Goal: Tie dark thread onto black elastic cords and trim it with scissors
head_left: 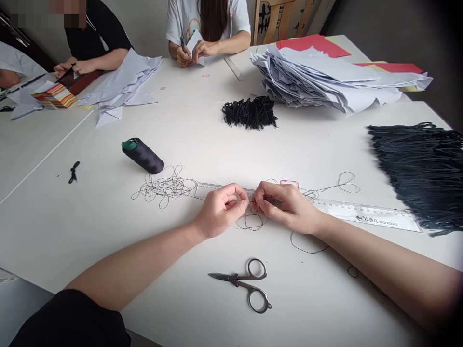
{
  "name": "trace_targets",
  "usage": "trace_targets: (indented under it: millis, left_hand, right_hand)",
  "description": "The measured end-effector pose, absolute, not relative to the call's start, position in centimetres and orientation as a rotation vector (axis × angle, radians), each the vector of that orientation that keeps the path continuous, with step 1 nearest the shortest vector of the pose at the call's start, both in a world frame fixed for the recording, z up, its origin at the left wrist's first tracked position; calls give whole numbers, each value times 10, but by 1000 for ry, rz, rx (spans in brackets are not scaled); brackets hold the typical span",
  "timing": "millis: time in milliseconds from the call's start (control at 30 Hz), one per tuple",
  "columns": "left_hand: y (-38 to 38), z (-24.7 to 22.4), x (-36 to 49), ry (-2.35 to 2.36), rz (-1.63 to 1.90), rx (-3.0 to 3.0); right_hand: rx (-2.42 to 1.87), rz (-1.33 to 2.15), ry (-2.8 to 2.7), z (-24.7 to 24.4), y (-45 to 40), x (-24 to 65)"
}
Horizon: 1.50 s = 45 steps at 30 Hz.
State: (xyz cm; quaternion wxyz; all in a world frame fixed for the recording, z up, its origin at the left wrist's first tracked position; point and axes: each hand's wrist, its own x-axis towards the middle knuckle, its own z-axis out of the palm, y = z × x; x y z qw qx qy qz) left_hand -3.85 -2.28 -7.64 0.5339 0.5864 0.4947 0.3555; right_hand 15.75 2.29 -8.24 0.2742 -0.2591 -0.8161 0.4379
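Observation:
My left hand (220, 209) and my right hand (285, 207) meet above a long transparent ruler (372, 215), their fingertips almost touching. Both pinch a thin black thread (252, 221), though the fingers hide the exact grip. Loose loops of this thread lie on both sides of my hands, with a tangled mass (164, 187) to the left. Behind that tangle, a dark thread spool (142, 155) with a green end lies on its side. Steel scissors (246, 284) rest closed below my hands.
A small red-outlined square (288, 184) lies by the ruler. A black thread bundle (249, 113), black fringe (415, 178) and a tall pile of white paper (325, 77) occupy the far right. Two co-workers (208, 29) handle paper across the table.

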Motion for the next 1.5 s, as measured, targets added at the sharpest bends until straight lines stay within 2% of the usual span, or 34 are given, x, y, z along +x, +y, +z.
trace_targets:
  millis: [867,1167,1500]
  left_hand:
    - [-22,-80,-38,1158,850,1381]
    - [-19,-79,-39,1101,927,1321]
    - [-18,-78,-40,1098,955,1288]
  right_hand:
    - [-702,1191,-2229,-82,23,159]
    - [-636,1332,-2183,-82,24,161]
    - [-685,1005,-2288,-84,24,163]
